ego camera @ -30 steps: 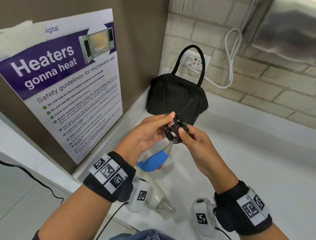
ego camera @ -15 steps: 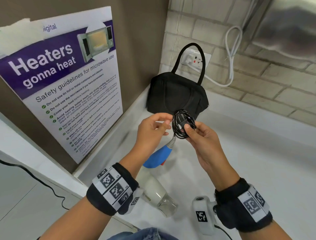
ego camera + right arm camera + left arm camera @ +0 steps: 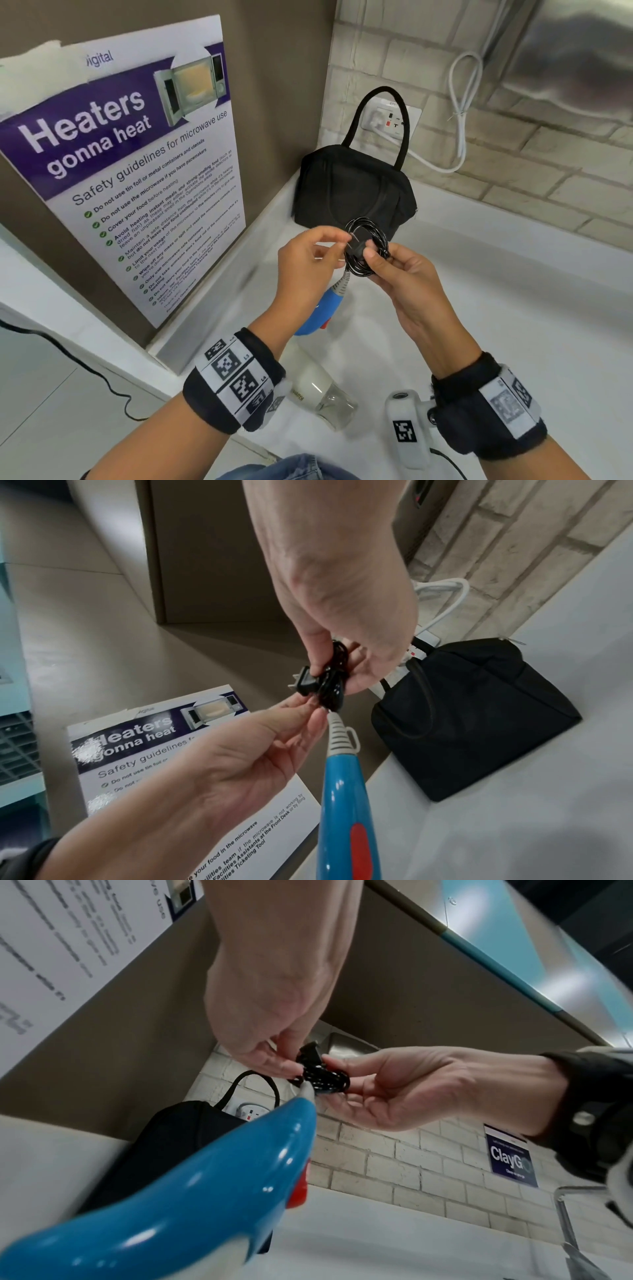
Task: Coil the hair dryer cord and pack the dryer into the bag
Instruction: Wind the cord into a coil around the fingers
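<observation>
The thin black cord [image 3: 367, 247], wound into a small springy coil, is held above the white counter [image 3: 513, 325]. Right hand [image 3: 406, 274] fingers pinch coil and plug; left hand [image 3: 308, 260] fingers pinch its left edge. The blue-handled white dryer [image 3: 317, 387] hangs light below, best gripped by the handle. The soft black bag [image 3: 354, 192] stands just beyond.

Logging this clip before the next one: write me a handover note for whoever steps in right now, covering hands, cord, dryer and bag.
Right hand pinches the coiled cord, thumb on the plug.
Left hand pinches at the coil's left edge; what it pinches is too small to tell.
Dryer lies on the counter below the hands, blue handle leading up to the coil.
Bag stands behind in the corner; whether it is open is unclear.
Done: cord coiled.
Left: secure the coil, pack the dryer into the bag.
</observation>
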Motion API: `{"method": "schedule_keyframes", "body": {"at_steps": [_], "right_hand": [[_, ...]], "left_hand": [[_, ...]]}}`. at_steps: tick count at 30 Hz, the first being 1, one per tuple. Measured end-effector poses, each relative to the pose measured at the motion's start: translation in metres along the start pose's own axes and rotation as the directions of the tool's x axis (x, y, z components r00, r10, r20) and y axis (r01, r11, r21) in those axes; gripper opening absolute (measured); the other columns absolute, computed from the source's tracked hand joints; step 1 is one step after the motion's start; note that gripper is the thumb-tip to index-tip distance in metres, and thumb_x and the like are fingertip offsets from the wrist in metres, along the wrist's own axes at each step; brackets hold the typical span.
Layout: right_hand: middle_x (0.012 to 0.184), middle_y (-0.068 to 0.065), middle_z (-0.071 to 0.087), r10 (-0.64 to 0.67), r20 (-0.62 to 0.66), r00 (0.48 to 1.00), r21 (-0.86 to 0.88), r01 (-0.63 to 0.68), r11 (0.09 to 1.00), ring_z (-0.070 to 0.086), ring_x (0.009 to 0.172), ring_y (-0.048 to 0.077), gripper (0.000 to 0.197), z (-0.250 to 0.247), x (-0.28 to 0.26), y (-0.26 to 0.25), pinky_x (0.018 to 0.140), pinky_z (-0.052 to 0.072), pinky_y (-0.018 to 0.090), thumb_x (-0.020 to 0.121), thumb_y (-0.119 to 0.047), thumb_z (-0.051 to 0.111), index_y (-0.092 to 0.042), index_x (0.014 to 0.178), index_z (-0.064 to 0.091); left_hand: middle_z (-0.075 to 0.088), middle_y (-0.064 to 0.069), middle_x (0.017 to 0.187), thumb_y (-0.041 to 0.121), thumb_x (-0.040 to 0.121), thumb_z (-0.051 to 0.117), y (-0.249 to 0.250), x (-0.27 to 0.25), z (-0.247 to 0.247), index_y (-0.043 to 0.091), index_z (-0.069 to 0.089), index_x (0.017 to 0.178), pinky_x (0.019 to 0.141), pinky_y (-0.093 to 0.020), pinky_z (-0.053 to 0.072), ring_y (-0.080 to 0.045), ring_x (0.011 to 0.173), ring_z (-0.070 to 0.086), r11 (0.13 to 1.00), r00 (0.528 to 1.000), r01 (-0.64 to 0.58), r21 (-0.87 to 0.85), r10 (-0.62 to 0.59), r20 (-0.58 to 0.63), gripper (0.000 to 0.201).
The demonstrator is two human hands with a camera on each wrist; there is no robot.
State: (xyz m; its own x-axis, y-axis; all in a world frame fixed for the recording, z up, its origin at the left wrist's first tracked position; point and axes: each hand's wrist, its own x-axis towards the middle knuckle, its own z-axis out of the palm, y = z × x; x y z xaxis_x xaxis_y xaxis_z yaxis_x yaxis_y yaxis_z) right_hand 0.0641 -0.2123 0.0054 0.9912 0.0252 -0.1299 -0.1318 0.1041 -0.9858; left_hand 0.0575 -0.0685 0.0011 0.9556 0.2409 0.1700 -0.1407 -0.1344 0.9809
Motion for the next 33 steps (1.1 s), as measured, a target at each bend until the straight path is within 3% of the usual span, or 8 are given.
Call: {"method": "schedule_keyframes", "body": {"at_steps": [4, 7, 10, 16, 21, 25, 29, 33], "right_hand": [[0.1, 0.011, 0.073, -0.006, -0.028, 1.0, 0.007, 0.006, 1.0, 0.069, 0.097, 0.022, 0.021, 0.0, 0.001, 0.0, 0.089, 0.054, 0.033, 0.083, -0.015, 0.068, -0.01, 0.103, 0.07], [0.102, 0.012, 0.073, 0.005, -0.005, 1.0, 0.032, -0.005, 0.999, 0.069, 0.097, 0.022, 0.024, 0.001, 0.001, 0.001, 0.087, 0.055, 0.031, 0.084, -0.017, 0.066, -0.009, 0.107, 0.068], [0.103, 0.01, 0.073, -0.007, 0.021, 1.0, 0.023, 0.006, 1.0, 0.069, 0.098, 0.019, 0.025, 0.001, -0.001, 0.002, 0.088, 0.054, 0.03, 0.089, -0.022, 0.06, -0.009, 0.108, 0.068], [0.1, 0.01, 0.073, -0.024, 0.0, 1.0, 0.04, 0.024, 0.999, 0.069, 0.097, 0.016, 0.026, 0.0, -0.005, 0.003, 0.086, 0.055, 0.026, 0.092, -0.023, 0.055, -0.004, 0.104, 0.068], [0.102, 0.011, 0.073, 0.028, 0.027, 0.999, 0.034, -0.029, 0.999, 0.069, 0.098, 0.018, 0.023, -0.002, -0.001, 0.006, 0.088, 0.055, 0.027, 0.092, -0.017, 0.056, -0.003, 0.108, 0.065], [0.103, 0.011, 0.073, 0.074, 0.022, 0.997, 0.018, -0.075, 0.997, 0.07, 0.097, 0.018, 0.024, -0.01, 0.003, 0.008, 0.089, 0.055, 0.028, 0.09, -0.016, 0.059, -0.004, 0.11, 0.064], [0.103, 0.01, 0.072, 0.104, -0.023, 0.994, 0.103, -0.101, 0.99, 0.069, 0.097, 0.015, 0.023, -0.018, 0.006, 0.014, 0.09, 0.054, 0.026, 0.091, -0.014, 0.056, 0.0, 0.108, 0.064], [0.1, 0.007, 0.071, 0.139, -0.028, 0.99, 0.144, -0.134, 0.981, 0.069, 0.096, 0.012, 0.019, -0.023, 0.009, 0.02, 0.091, 0.053, 0.025, 0.094, -0.012, 0.052, -0.001, 0.103, 0.064]], "left_hand": [[0.066, 0.002, 0.107, 0.01, 0.09, 0.055, -0.002, -0.007, 0.003, 0.025, 0.069, 0.099, 0.08, -0.022, 0.056, -0.011, 0.093, 0.067, 1.0, 1.0, -0.013, -0.012, 0.013, 0.025, 0.022], [0.056, 0.007, 0.109, 0.025, 0.086, 0.064, 0.002, -0.009, 0.007, 0.022, 0.067, 0.109, 0.069, -0.003, 0.048, -0.006, 0.093, 0.06, 0.998, 0.997, -0.046, 0.041, 0.044, 0.069, 0.024], [0.055, 0.008, 0.103, 0.03, 0.084, 0.067, -0.001, -0.005, 0.007, 0.02, 0.068, 0.101, 0.064, 0.001, 0.044, -0.002, 0.084, 0.06, 0.989, 0.996, -0.078, 0.122, 0.073, 0.052, 0.02], [0.072, 0.004, 0.084, 0.028, 0.085, 0.066, -0.007, 0.004, 0.002, 0.019, 0.07, 0.084, 0.072, -0.015, 0.053, -0.003, 0.078, 0.067, 0.999, 0.996, -0.007, 0.049, 0.003, 0.089, 0.01], [0.071, -0.002, 0.094, 0.028, 0.088, 0.062, -0.013, 0.01, 0.003, 0.014, 0.066, 0.09, 0.079, -0.026, 0.055, -0.014, 0.085, 0.069, 0.986, 0.977, 0.164, 0.024, -0.166, 0.133, 0.015], [0.065, 0.009, 0.099, 0.031, 0.086, 0.064, -0.021, 0.012, -0.005, 0.022, 0.062, 0.105, 0.072, -0.014, 0.047, -0.006, 0.09, 0.062, 0.969, 0.938, 0.131, 0.211, -0.19, 0.291, 0.021], [0.065, 0.009, 0.097, 0.029, 0.077, 0.074, -0.039, 0.007, -0.032, 0.022, 0.064, 0.105, 0.081, -0.025, 0.051, -0.01, 0.088, 0.064, 0.896, 0.865, 0.147, 0.418, -0.322, 0.385, 0.031], [0.069, 0.009, 0.097, 0.029, 0.074, 0.074, -0.054, -0.006, -0.052, 0.038, 0.062, 0.105, 0.082, -0.025, 0.051, -0.003, 0.085, 0.064, 0.778, 0.76, 0.078, 0.624, -0.451, 0.467, 0.034]]}}
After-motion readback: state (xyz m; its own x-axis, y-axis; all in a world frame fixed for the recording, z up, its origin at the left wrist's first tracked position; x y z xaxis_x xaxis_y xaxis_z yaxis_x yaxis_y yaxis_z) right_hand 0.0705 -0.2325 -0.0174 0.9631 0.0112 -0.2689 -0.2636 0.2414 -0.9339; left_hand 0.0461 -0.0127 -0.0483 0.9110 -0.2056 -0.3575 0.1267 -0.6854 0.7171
